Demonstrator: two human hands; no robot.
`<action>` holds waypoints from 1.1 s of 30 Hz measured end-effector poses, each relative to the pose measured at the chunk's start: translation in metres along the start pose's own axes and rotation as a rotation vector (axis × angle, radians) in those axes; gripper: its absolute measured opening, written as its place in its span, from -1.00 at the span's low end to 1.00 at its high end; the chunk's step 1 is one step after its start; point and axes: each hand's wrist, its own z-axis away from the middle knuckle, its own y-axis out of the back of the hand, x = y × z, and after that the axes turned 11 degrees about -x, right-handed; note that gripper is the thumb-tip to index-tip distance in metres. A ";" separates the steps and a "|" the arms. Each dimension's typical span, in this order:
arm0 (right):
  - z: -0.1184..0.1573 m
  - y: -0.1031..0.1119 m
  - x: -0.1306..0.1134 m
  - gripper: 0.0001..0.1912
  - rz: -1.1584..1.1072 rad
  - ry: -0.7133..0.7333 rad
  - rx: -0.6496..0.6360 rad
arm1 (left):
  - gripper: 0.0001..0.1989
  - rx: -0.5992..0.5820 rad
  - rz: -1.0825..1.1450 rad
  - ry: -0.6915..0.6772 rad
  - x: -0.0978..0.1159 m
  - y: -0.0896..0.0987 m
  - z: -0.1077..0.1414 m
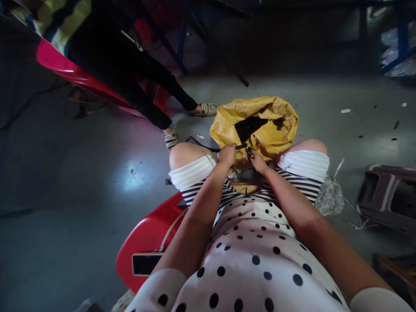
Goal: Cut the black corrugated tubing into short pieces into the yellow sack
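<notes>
My left hand [227, 154] is closed on a black rubbery strip [208, 150], whose tail curves away to the left. The strip's other end reaches right, over the near edge of an open yellow sack [227, 119]. My right hand [258, 162] is wrapped round dark nippers [249, 157], with their jaws at the strip's end. The exact kind of tool is hard to make out. Between my knees, the sack stands on the floor with black pieces [249, 128] inside it.
At upper left, another person in dark trousers [120, 78] sits on a red chair [65, 71], feet near the sack. A phone [146, 264] lies on the red seat [139, 234] beside me. A brown stool [386, 199] and clear plastic bag [329, 197] are at right.
</notes>
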 end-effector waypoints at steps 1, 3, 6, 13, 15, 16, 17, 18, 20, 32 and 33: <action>-0.001 0.000 0.001 -0.45 -0.001 0.000 0.001 | -0.68 -0.003 -0.001 0.003 0.000 0.000 0.000; -0.002 -0.001 0.002 -0.46 0.002 0.002 0.003 | -0.70 -0.011 -0.003 0.001 -0.001 -0.001 -0.001; -0.003 -0.001 0.001 -0.47 0.028 0.013 0.017 | -0.71 -0.019 0.005 0.001 -0.001 -0.002 -0.001; 0.002 0.002 -0.004 -0.46 0.012 -0.031 0.037 | -0.71 0.007 0.037 0.014 -0.004 -0.001 -0.003; 0.004 0.002 -0.006 -0.43 -0.020 -0.071 0.011 | -0.70 0.023 0.048 0.031 -0.004 0.000 -0.004; 0.005 0.002 -0.007 -0.42 -0.031 -0.084 -0.007 | -0.70 0.026 0.053 0.036 -0.004 0.000 -0.004; 0.007 0.003 -0.008 -0.40 -0.034 -0.092 -0.026 | -0.70 0.026 0.055 0.037 -0.003 0.001 -0.004; 0.008 0.003 -0.008 -0.39 -0.031 -0.096 -0.048 | -0.70 0.023 0.057 0.036 -0.003 0.001 -0.004; 0.009 0.004 -0.010 -0.38 -0.018 -0.107 -0.086 | -0.70 0.014 0.055 0.034 -0.002 0.002 -0.003; 0.006 0.001 -0.005 -0.37 -0.017 -0.092 -0.096 | -0.72 -0.044 0.013 -0.026 0.007 0.006 0.005; 0.005 0.001 -0.004 -0.38 -0.007 -0.095 -0.093 | -0.72 -0.048 0.009 -0.032 0.007 0.006 0.005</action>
